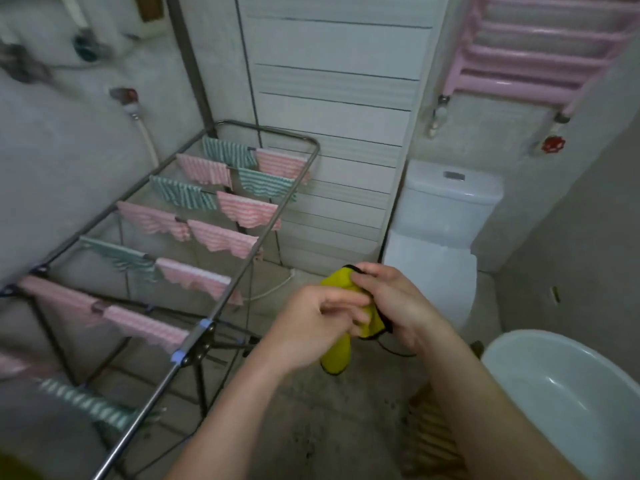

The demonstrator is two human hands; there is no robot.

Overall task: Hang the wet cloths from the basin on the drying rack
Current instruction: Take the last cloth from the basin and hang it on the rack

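Drying rack [199,341]: standing to the left of both hands, its long side rail running from the near left away toward the far wall, its rungs crossing that rail.
Basin [571,403]: sitting low on the right, just beside the right forearm; the frame edge is cutting it off, so what is remaining inside cannot be told.
Striped cloths [221,237]: hanging in pink and green pairs over the rungs from far end to near end; a free stretch of rung is not showing plainly.
Left hand [322,323]: curling its fingers onto the yellow cloth from the rack side; it is the hand nearer the rail.
Right hand [394,299]: pinching the upper part of the cloth, fingers folding over its dark-edged top.
Yellow cloth [336,358]: being held bunched between the two hands, in the air, near the rack's side rail but apart from it, and well away from the basin; its long axis is running roughly up and down, the lower end dangling below the left hand.
Step in hand: probably opening the bunch out.
Key relation: the cloth needs carrying leftward and turning so its length lies along a rung, with the left hand leading.
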